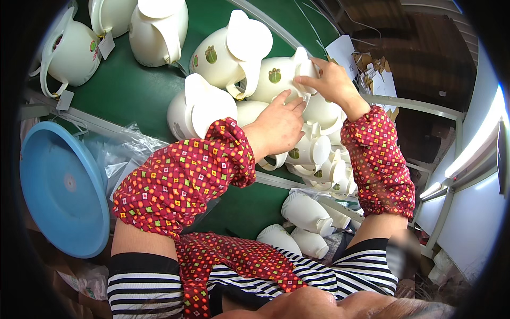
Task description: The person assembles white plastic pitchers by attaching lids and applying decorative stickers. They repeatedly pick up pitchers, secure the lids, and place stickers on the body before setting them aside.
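Observation:
Cream-white lidded pitchers with small green printed motifs crowd the green table under my hands. My right hand [336, 83] has thumb and fingers round the lid end of one pitcher [275, 75]. Nearer me, my left hand [279, 126] lies with fingers stretched out against the lower side of the same pitcher. Its palm is over the neighbouring pitchers, so part of them is hidden. Left of my left hand another lidded pitcher [204, 109] stands, and a larger-looking one [234, 50] is just beyond. Smaller pitchers [313, 150] are packed together below my right hand.
More pitchers [158, 32] stand at the far left, some with white tags. A blue basin [64, 186] and clear plastic bags [125, 151] are at the left. White vessels [305, 212] lie near my body. Cardboard pieces [374, 74] stand beyond my right hand, beside a metal frame [414, 106].

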`<act>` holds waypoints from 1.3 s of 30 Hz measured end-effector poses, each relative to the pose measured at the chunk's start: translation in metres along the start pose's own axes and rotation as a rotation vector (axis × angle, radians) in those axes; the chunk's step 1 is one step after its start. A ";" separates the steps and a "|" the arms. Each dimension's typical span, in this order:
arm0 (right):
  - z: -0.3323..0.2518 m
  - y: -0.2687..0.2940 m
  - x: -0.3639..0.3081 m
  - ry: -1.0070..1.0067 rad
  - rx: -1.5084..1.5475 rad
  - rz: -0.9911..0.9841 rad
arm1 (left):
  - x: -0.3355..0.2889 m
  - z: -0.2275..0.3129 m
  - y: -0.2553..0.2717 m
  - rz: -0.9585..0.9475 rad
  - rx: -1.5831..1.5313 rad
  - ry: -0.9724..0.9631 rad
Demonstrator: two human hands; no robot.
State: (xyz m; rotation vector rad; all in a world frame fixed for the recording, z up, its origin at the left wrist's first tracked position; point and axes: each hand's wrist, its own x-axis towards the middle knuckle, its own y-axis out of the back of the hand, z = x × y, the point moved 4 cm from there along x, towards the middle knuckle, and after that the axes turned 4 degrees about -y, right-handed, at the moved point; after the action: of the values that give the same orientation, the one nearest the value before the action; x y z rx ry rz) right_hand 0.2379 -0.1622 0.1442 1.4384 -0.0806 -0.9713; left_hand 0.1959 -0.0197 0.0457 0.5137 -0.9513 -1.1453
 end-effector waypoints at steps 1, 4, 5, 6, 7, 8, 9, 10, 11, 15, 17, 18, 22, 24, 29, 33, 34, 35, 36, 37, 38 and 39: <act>0.004 -0.002 -0.001 0.154 0.018 0.075 | 0.000 0.001 -0.002 0.022 0.000 -0.006; 0.024 -0.012 -0.006 0.574 -0.005 0.250 | 0.000 0.002 0.000 0.010 -0.009 -0.021; 0.023 -0.012 -0.010 0.682 -0.064 0.277 | 0.001 0.003 0.001 -0.007 -0.013 -0.026; 0.022 -0.013 -0.015 0.790 -0.124 0.304 | 0.002 0.004 0.000 -0.003 -0.012 -0.027; 0.022 -0.012 -0.014 0.807 -0.153 0.283 | 0.001 0.004 -0.001 -0.001 -0.006 -0.026; 0.026 -0.012 -0.012 0.781 -0.122 0.287 | 0.001 0.004 -0.002 0.002 -0.001 -0.025; 0.032 -0.013 -0.010 0.754 -0.090 0.291 | 0.002 0.004 -0.003 0.002 -0.006 -0.028; 0.035 -0.014 -0.009 0.723 -0.059 0.293 | 0.002 0.005 -0.005 0.001 -0.013 -0.033; 0.027 -0.013 0.001 0.440 -0.144 0.152 | 0.002 0.004 -0.006 -0.001 -0.016 -0.028; 0.016 -0.011 -0.002 0.294 -0.139 0.238 | 0.001 0.002 -0.002 -0.016 0.002 -0.007; 0.023 -0.012 -0.011 0.514 -0.081 0.390 | 0.002 0.005 0.001 -0.047 -0.007 -0.024; 0.025 -0.014 -0.008 0.525 -0.109 0.364 | 0.002 0.005 0.000 -0.043 -0.011 -0.020; 0.030 -0.026 0.008 0.084 -0.145 0.259 | 0.004 0.007 -0.001 -0.063 -0.020 -0.015; 0.026 -0.019 -0.001 0.084 -0.163 0.218 | 0.004 0.005 0.000 -0.060 -0.009 -0.009; 0.030 -0.018 -0.009 0.488 -0.085 0.210 | 0.004 0.006 -0.005 -0.035 -0.011 -0.019; 0.010 -0.024 -0.001 0.032 -0.164 0.134 | 0.004 0.003 -0.006 -0.027 -0.018 -0.010; 0.014 -0.025 -0.004 0.150 -0.189 0.215 | 0.004 0.004 -0.005 -0.021 -0.017 -0.013; 0.022 -0.027 -0.008 0.268 -0.215 0.294 | 0.004 0.004 -0.004 -0.016 -0.018 -0.015; 0.027 -0.026 -0.013 0.387 -0.242 0.373 | 0.004 0.005 -0.004 -0.027 -0.016 -0.018; 0.034 -0.028 -0.010 0.432 -0.250 0.210 | 0.005 0.007 -0.004 -0.036 -0.014 -0.021; 0.038 -0.028 -0.008 0.451 -0.214 0.201 | 0.005 0.008 -0.004 -0.046 -0.013 -0.024; 0.041 -0.031 -0.006 0.469 -0.177 0.192 | 0.006 0.008 -0.003 -0.039 -0.006 -0.031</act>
State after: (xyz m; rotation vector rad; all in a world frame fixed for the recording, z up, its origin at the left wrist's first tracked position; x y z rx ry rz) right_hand 0.1940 -0.1858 0.1288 1.4296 0.2049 -0.4557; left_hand 0.1878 -0.0254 0.0499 0.5128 -0.9679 -1.1937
